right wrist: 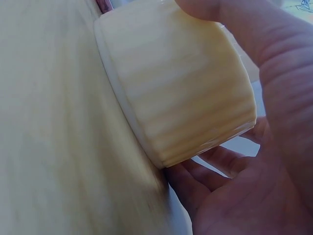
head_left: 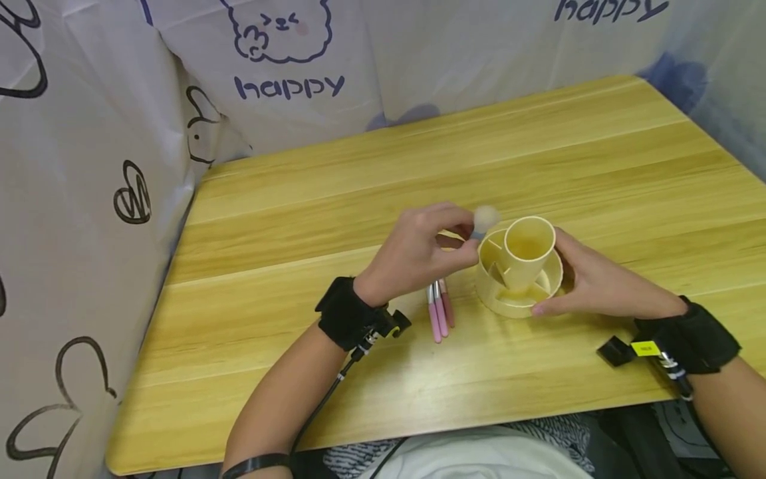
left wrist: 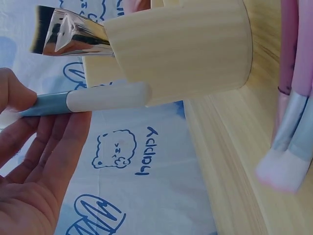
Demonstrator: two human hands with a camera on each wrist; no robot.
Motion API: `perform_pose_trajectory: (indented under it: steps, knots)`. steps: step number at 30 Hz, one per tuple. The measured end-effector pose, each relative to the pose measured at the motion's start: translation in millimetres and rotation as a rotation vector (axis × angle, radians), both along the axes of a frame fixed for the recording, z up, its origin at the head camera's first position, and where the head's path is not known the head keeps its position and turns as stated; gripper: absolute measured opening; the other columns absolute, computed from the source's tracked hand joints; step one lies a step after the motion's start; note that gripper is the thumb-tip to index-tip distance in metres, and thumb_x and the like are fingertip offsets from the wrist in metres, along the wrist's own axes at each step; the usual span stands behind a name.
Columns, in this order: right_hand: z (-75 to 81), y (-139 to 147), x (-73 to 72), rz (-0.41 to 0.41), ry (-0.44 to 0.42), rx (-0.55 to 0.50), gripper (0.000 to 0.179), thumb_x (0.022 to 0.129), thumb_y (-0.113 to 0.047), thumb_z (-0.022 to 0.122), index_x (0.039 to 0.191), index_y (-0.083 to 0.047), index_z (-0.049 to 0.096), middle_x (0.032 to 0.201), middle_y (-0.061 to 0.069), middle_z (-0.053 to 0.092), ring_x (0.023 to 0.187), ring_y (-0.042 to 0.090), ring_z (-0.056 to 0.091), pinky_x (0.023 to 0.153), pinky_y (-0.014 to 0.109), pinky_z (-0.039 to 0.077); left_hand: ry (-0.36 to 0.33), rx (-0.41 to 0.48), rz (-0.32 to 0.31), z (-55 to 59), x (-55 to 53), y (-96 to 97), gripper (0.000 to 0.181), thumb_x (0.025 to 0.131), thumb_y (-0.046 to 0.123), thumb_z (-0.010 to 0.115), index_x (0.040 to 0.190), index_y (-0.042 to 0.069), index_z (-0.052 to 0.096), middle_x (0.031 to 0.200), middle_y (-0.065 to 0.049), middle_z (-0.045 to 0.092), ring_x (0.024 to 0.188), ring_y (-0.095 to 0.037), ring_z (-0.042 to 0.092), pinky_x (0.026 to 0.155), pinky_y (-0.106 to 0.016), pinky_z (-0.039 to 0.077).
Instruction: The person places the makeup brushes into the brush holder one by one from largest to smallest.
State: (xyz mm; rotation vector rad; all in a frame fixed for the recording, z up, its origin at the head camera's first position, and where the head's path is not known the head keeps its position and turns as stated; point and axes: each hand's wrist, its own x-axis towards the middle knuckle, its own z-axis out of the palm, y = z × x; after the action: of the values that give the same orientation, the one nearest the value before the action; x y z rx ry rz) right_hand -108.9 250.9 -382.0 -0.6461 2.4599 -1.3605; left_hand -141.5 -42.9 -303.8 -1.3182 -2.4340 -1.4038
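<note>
White cloth (head_left: 419, 56) with line drawings and the word "happy" hangs behind a wood-grain worktop (head_left: 287, 219). The left hand (head_left: 419, 246) pinches a brush (left wrist: 90, 100) at its blue collar, thumb against fingers, the fluffy pale head upward and the white handle pointing down beside the holder (head_left: 509, 303). Whether the handle touches the holder's wall I cannot tell. The right hand (head_left: 604, 276) grips that holder from its right side, thumb on the near face and fingers round the back.

The holder stands on the worktop, a ribbed cream tub with a taller round cup in the middle and divided slots around it. A flat brush (left wrist: 73, 36) with a shiny metal collar sticks out of it. Three pink brushes (head_left: 439, 314) lie together on the worktop, just left of the holder.

The held brush looks light — stiff along its handle and collar, soft at the head — so the collar or handle is the place to pinch, sparing the bristles. The smooth handle might turn in a loose pinch. The holder seems light and rigid, probably plastic — best held low round its ribbed wall, clear of the slots.
</note>
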Motion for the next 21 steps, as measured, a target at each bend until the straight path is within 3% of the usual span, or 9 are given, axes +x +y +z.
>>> perform_pose_trajectory:
  steps: [9, 21]
  knots:
    - [0.0, -1.3, -0.1, 0.008, -0.004, -0.012, 0.108, 0.076, -0.014, 0.092, 0.158, -0.037, 0.026, 0.148, -0.006, 0.045, 0.129, 0.001, 0.053, 0.099, 0.009, 0.049, 0.033, -0.009, -0.055, -3.3, -2.3, -0.3, 0.016, 0.089, -0.001, 0.064, 0.103, -0.002, 0.071, 0.105, -0.013, 0.071, 0.098, -0.018, 0.072, 0.089, -0.012, 0.058]
    - [-0.7, 0.1, 0.1, -0.004, -0.010, 0.003, 0.109, 0.077, -0.016, 0.092, 0.158, -0.038, 0.023, 0.151, -0.001, 0.044, 0.130, 0.000, 0.050, 0.100, 0.006, 0.045, -0.035, 0.048, -0.045, -5.7, -3.5, 0.6, 0.026, 0.091, -0.002, 0.066, 0.117, -0.006, 0.069, 0.111, -0.017, 0.073, 0.099, -0.021, 0.075, 0.089, -0.016, 0.060]
